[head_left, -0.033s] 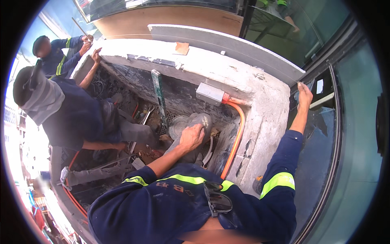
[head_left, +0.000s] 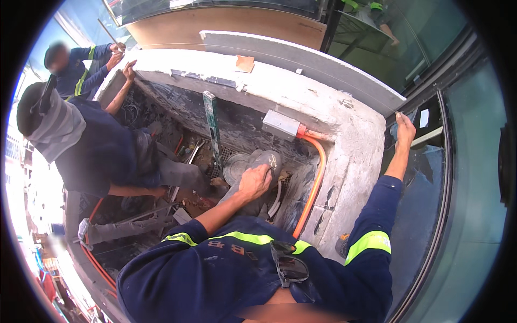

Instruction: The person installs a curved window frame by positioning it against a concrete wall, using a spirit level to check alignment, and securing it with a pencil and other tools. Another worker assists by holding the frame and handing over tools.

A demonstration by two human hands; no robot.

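My right hand (head_left: 405, 132) is raised at the right end of a long grey board (head_left: 301, 62), with thumb and finger pinched. A thin string (head_left: 344, 86) stretches along the board to these fingertips. Low in the middle, my left hand (head_left: 254, 183) rests on my bent knee (head_left: 267, 160), fingers curled in; what they hold, if anything, is too small to make out. At the far left end of the white-topped wall (head_left: 318, 92), a co-worker's hands (head_left: 116, 54) are closed near a thin stick (head_left: 107, 31).
A second co-worker (head_left: 97, 145) crouches inside the walled pit, one hand on the wall. A green spirit level (head_left: 211, 126) leans upright by a round bucket lid (head_left: 235, 167). A grey box (head_left: 281, 124) feeds an orange conduit (head_left: 318, 188). Glass panels (head_left: 474, 161) stand at right.
The view has shifted very slightly. Both my hands keep their places, the right at the board's end and the left on my knee.
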